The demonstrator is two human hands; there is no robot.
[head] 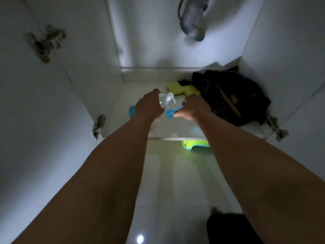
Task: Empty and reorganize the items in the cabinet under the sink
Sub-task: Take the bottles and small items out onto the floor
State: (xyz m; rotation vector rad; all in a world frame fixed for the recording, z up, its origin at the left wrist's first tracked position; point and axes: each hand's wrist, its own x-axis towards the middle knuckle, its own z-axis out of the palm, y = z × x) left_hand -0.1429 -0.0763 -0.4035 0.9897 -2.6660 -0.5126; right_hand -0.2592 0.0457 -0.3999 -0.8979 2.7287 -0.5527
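Both my arms reach into the dim white cabinet under the sink. My left hand grips a clear spray bottle whose white trigger head points right. My right hand pinches a blue cloth-like item between thumb and fingers, just right of the bottle. A second blue piece shows left of my left wrist; most of it is hidden. Two yellow-green sponges lie on the cabinet floor behind my hands.
A crumpled black bag fills the right rear corner, with a wooden-handled tool lying on it. A grey drain pipe hangs above. A green and blue object sits on the floor at the cabinet's front edge. Door hinges stick out on both sides.
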